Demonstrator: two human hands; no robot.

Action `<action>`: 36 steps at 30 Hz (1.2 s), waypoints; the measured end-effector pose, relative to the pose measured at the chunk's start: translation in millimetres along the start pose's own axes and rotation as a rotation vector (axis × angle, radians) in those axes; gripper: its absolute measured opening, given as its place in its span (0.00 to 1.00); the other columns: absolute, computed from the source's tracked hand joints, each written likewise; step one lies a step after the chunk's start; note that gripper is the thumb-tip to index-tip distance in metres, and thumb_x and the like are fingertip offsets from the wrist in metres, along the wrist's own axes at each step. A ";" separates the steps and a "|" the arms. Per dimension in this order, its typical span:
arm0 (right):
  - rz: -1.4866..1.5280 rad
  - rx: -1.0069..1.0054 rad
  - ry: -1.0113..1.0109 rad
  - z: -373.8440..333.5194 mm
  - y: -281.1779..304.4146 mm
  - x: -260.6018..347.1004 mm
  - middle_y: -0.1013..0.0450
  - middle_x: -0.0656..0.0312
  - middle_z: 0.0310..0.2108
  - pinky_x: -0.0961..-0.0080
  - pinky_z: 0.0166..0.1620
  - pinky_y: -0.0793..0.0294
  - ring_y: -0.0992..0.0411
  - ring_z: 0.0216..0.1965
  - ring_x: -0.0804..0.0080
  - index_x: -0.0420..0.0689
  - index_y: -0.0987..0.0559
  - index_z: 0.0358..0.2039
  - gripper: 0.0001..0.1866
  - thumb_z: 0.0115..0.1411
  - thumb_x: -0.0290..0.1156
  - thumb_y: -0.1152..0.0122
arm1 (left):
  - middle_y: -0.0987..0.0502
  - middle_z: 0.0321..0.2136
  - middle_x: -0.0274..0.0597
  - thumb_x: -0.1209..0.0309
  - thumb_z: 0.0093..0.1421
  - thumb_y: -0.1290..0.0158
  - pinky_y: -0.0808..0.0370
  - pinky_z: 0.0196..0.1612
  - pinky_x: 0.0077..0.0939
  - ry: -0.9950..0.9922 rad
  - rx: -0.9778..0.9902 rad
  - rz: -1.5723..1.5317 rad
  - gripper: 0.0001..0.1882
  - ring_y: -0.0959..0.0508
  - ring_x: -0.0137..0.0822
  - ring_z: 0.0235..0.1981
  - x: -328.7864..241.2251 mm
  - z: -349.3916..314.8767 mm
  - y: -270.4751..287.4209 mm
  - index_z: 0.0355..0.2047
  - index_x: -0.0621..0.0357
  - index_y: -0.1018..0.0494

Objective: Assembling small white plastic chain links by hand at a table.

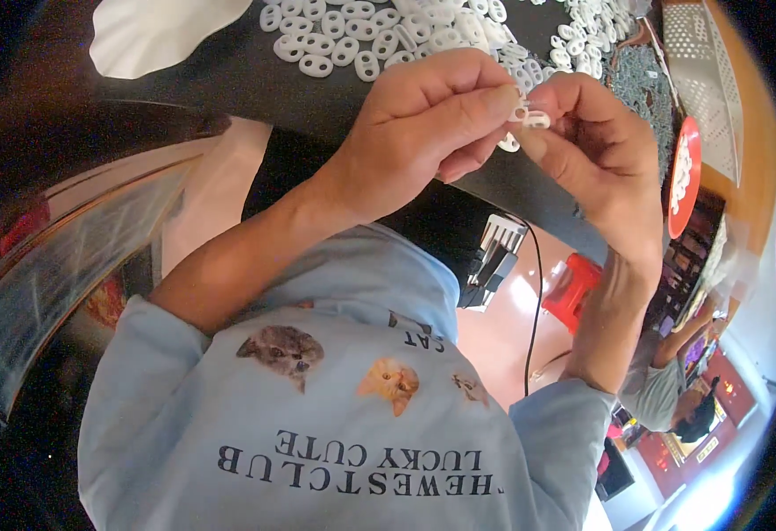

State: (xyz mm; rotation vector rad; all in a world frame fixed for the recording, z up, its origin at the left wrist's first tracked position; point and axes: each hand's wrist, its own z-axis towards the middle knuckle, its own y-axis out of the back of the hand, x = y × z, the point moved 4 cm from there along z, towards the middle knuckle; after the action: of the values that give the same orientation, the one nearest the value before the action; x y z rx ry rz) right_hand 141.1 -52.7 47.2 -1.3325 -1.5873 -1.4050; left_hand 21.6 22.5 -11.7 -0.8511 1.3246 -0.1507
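Observation:
My left hand and my right hand meet just above the dark table, both closed in a pinch. Between the right thumb and fingers sits a small white plastic piece, rounded and with a hole. The left fingertips grip another small white piece right beside it. A further white bit shows under the left fingers; whether it is joined to the others I cannot tell. Beyond the hands lies a heap of white oval two-hole plastic pieces.
A wavy white sheet lies far left. At the right are small grey parts, a red dish of white pieces and a perforated white basket. A black cable and red stool stand below. Another person is at far right.

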 end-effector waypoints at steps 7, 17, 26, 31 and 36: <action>0.224 -0.031 -0.051 -4.4 2.1 -11.4 0.29 0.66 0.26 0.90 0.21 0.41 0.38 0.19 0.88 0.37 0.27 0.36 0.06 0.60 0.26 0.46 | 0.35 0.16 0.33 0.67 0.62 0.56 0.46 0.14 0.13 0.000 0.039 0.017 0.09 0.41 0.20 0.13 -0.2 -3.9 -0.9 0.31 0.60 0.31; 0.383 -0.131 -0.079 -18.0 4.1 -17.9 0.29 0.68 0.23 0.91 0.17 0.52 0.45 0.14 0.89 0.38 0.25 0.41 0.10 0.60 0.29 0.46 | 0.35 0.16 0.32 0.68 0.60 0.55 0.46 0.14 0.13 0.026 0.051 0.047 0.09 0.41 0.19 0.13 0.7 -5.6 -2.8 0.29 0.61 0.32; 0.204 -0.118 -0.099 -20.6 7.9 -15.5 0.34 0.72 0.22 0.91 0.20 0.52 0.46 0.18 0.91 0.40 0.24 0.39 0.10 0.61 0.33 0.47 | 0.35 0.16 0.31 0.68 0.61 0.55 0.46 0.15 0.12 0.005 0.078 0.115 0.09 0.41 0.17 0.14 2.4 -2.7 -6.2 0.29 0.61 0.31; 0.298 -0.062 -0.102 -16.4 2.4 -12.5 0.33 0.69 0.22 0.91 0.19 0.50 0.46 0.16 0.89 0.39 0.26 0.36 0.11 0.64 0.34 0.51 | 0.35 0.16 0.30 0.69 0.61 0.55 0.46 0.15 0.13 0.016 0.096 0.119 0.09 0.41 0.17 0.14 5.1 -2.6 -5.1 0.29 0.61 0.31; 0.229 -0.085 -0.082 -15.4 0.8 -11.9 0.32 0.68 0.22 0.91 0.18 0.48 0.45 0.16 0.89 0.38 0.26 0.37 0.12 0.64 0.33 0.52 | 0.35 0.15 0.30 0.69 0.61 0.56 0.46 0.15 0.12 0.002 0.101 0.196 0.09 0.42 0.17 0.14 3.4 -3.0 -5.3 0.29 0.60 0.31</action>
State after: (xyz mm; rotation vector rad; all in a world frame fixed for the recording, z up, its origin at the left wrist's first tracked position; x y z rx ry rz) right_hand 142.8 -70.7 40.2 -1.5851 -1.3885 -1.3039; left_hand 21.8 15.5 -11.1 -0.6318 1.3823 -0.0638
